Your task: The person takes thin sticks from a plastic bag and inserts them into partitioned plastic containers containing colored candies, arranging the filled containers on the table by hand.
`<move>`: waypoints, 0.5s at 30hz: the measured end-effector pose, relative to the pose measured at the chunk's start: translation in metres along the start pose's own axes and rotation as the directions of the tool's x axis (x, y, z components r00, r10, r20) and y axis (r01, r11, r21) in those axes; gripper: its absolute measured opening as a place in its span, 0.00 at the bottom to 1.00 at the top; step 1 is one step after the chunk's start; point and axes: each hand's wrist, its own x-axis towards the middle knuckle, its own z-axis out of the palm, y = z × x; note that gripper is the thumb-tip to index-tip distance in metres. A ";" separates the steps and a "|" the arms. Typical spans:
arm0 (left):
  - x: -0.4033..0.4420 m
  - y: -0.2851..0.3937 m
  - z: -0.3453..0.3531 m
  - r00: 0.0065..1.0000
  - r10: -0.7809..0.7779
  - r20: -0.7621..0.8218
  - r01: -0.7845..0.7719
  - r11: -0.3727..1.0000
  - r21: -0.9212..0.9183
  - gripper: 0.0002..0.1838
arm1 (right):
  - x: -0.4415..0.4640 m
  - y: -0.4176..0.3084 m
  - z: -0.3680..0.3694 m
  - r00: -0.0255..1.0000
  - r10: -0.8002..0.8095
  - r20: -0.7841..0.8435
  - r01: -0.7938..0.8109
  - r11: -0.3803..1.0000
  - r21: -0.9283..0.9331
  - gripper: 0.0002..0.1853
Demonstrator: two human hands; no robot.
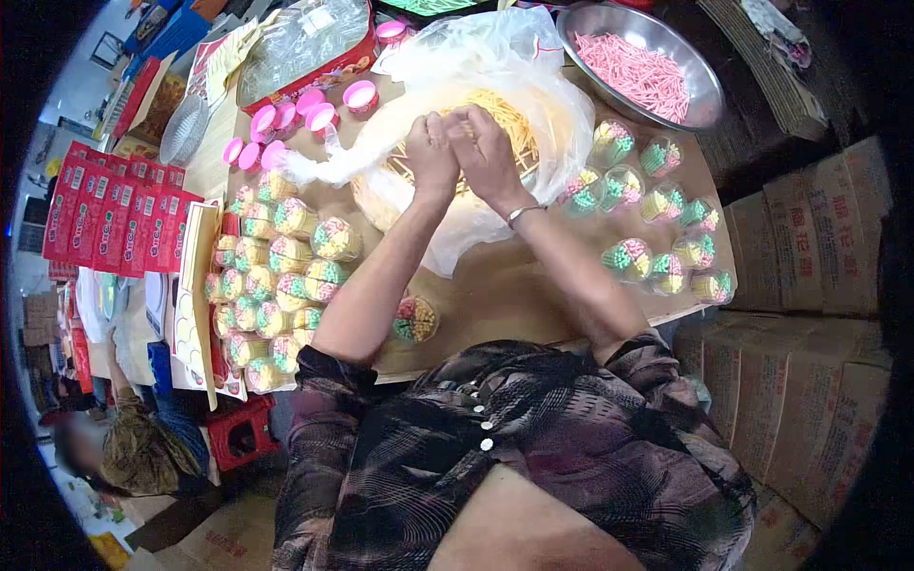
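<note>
Both my hands are together over a clear plastic bag (pixel 562 105) lying open around yellow sticks (pixel 500 114). My left hand (pixel 433 157) is curled closed at the bag's middle; what it may hold is hidden. Touching it, my right hand (pixel 487 157) has bent fingers, and its grip is also hidden. Many clear cups with yellow, pink and green sticks (pixel 288 253) stand in rows at the left. More filled cups (pixel 625 259) stand at the right, and one cup (pixel 416 319) lies near the table's front edge below my left forearm.
A steel bowl of pink sticks (pixel 700 95) sits at the back right. Pink cups (pixel 322 117) and a red tray of clear plastic (pixel 249 103) are at the back left. Red packets (pixel 119 214) stand far left. Cartons (pixel 809 238) line the right; a person (pixel 143 447) is lower left.
</note>
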 end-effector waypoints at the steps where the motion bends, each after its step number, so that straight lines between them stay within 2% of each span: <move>1: -0.002 -0.002 0.005 0.995 0.097 -0.019 -0.097 0.995 -0.026 0.16 | -0.002 -0.002 0.001 0.999 0.018 -0.026 -0.018 1.000 0.016 0.12; 3: -0.004 0.003 0.009 0.980 0.194 -0.041 -0.196 0.979 -0.051 0.16 | -0.003 0.000 0.001 0.998 0.035 -0.055 -0.033 0.999 0.031 0.11; 5: -0.011 0.017 0.005 0.999 -0.013 0.033 0.015 0.998 -0.067 0.15 | 0.000 0.014 0.003 0.985 0.149 -0.086 -0.134 0.978 0.158 0.14; 7: -0.015 0.030 0.001 0.970 -0.220 0.108 0.228 0.971 -0.069 0.14 | 0.002 0.018 0.003 0.959 0.264 -0.102 -0.226 0.932 0.283 0.16; 9: -0.013 0.030 -0.005 0.970 -0.193 0.145 0.199 0.979 -0.032 0.14 | -0.001 0.015 0.005 0.963 0.237 -0.125 -0.195 0.940 0.280 0.16; 12: -0.015 0.033 -0.003 0.951 -0.110 0.289 0.098 0.994 0.054 0.14 | -0.009 0.006 -0.007 0.962 0.166 -0.219 -0.107 0.961 0.256 0.16; 15: -0.029 0.052 0.008 0.925 -0.132 0.357 0.152 0.988 -0.029 0.13 | -0.025 0.009 -0.044 0.965 0.124 -0.233 -0.071 0.972 0.223 0.15</move>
